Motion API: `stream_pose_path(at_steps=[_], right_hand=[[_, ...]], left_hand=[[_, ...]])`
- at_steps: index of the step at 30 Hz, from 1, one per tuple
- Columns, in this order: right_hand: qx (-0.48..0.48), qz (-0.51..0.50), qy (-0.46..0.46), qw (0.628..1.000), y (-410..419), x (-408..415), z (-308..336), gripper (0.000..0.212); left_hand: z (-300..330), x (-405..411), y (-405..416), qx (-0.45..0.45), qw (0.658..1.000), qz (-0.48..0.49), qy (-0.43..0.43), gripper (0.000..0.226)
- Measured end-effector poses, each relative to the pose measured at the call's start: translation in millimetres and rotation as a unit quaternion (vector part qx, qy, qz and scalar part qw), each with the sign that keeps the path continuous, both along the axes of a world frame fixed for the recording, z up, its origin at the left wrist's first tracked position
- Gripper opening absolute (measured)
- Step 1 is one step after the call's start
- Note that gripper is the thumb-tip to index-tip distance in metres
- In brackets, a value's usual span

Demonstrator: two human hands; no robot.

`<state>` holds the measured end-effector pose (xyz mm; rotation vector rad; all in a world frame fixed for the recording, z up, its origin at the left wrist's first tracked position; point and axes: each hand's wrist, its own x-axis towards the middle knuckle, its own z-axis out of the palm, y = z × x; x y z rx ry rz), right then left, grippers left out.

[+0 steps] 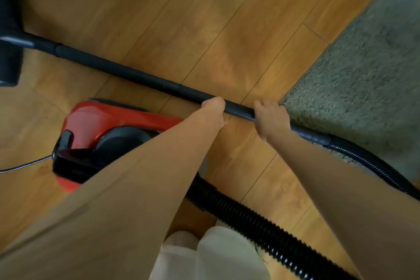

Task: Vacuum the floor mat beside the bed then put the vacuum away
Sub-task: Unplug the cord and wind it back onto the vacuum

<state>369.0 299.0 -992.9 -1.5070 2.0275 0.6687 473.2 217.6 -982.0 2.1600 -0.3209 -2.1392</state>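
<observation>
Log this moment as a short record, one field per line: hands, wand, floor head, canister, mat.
left hand: grips the wand
right hand: grips the wand, nearer the hose
wand: black, runs across the wooden floor
floor head: at left edge, off the mat
canister: red and black, on the floor
mat: grey-green, at right
</observation>
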Motion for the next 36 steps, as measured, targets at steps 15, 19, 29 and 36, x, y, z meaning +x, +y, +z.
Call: stream_pose_path(at_steps=[15,19,29,36], right_hand=[[-0.086,-0.146,-0.293,0.941,-30.3,119.4,288.3,0.029],[-0.072,-0.269,-0.396,0.875,-31.9,156.5,341.5,0.023],[0.014,-0.280,-0.458,0.844,-46.0,255.0,401.6,0.023],[-0.002,-0.254,-0.479,0.841,-56.9,352.6,381.1,0.026]], left_hand=[[272.5,157.2,17.4,-0.076,0.992,0.092,0.040,0.014],[323.3,222.0,31.5,-0.109,0.988,0.107,0.013,0.015],[378.5,394.6,77.0,-0.162,0.966,0.194,-0.048,0.015],[355.8,484.3,77.5,-0.162,0.962,0.216,-0.039,0.015]])
